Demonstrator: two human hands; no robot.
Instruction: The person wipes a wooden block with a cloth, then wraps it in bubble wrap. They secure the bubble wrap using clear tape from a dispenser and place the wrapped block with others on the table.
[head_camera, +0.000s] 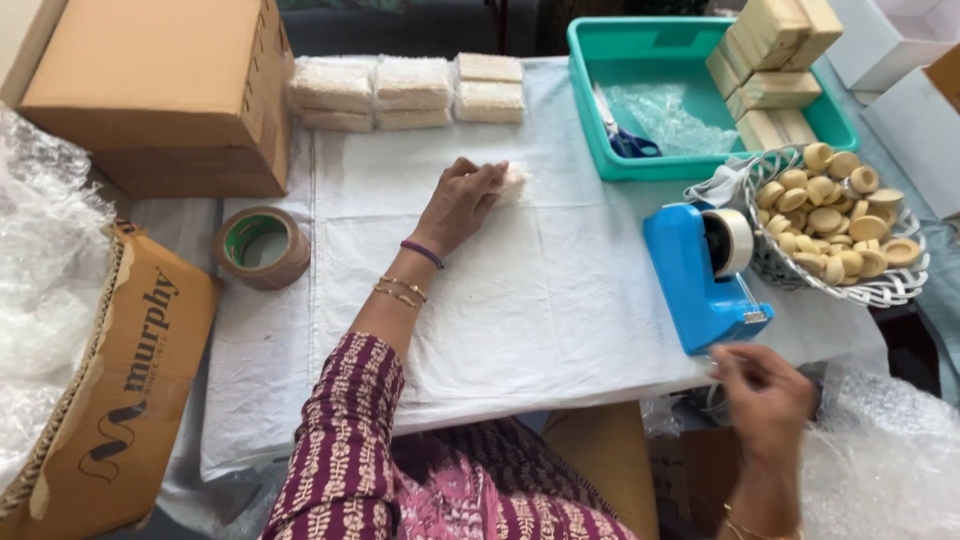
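Observation:
My left hand (462, 203) reaches out over the white cloth (560, 290) and is closed on a small bubble-wrapped block (516, 181). My right hand (762, 393) hovers at the table's near right edge, just below the blue tape dispenser (700, 280), its fingers pinched together around what looks like a clear piece of tape, hard to make out. Wrapped blocks (410, 92) lie stacked in a row at the far edge of the cloth.
A teal tray (590, 110) holds scissors, plastic film and tan bars. A white wire basket (880, 292) of round tan pieces stands to the right. A brown tape roll (262, 246), a closed cardboard box (170, 90) and an open box with bubble wrap (110, 400) are on the left.

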